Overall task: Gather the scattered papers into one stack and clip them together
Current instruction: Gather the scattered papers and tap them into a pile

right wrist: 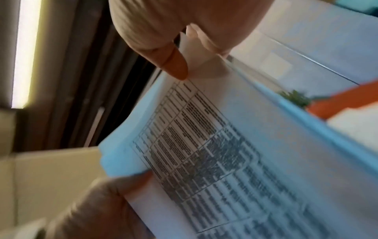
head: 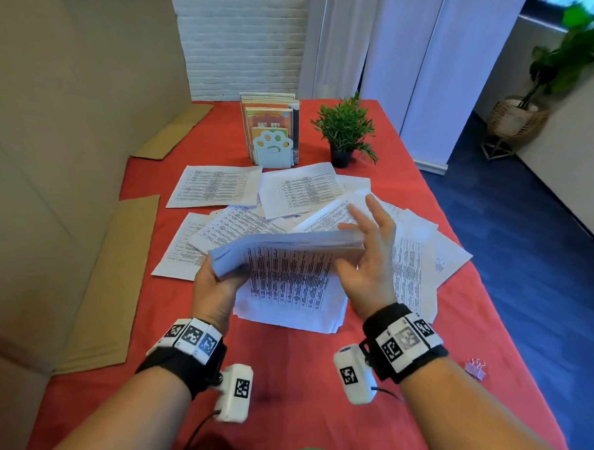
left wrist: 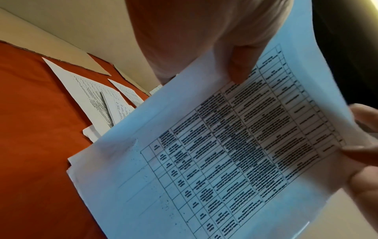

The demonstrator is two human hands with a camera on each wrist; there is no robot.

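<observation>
A stack of printed papers (head: 287,259) is held tilted over the red table (head: 295,378), its table-printed face (left wrist: 235,145) toward me. My left hand (head: 216,282) grips the stack's left end, with the thumb (left wrist: 239,64) on the printed face. My right hand (head: 368,252) lies against the stack's right edge with its fingers straight and spread and the thumb (right wrist: 175,64) touching the sheet's corner. Loose sheets lie scattered behind and beside the stack: one far left (head: 215,186), one in the middle (head: 301,190), several at the right (head: 413,270). A pink binder clip (head: 476,368) lies near the table's right edge.
A small potted plant (head: 346,131) and a bookstand with books (head: 271,130) stand at the far end of the table. Flat cardboard pieces (head: 114,283) lie along the left side against the wall. The table's right edge drops to a blue floor.
</observation>
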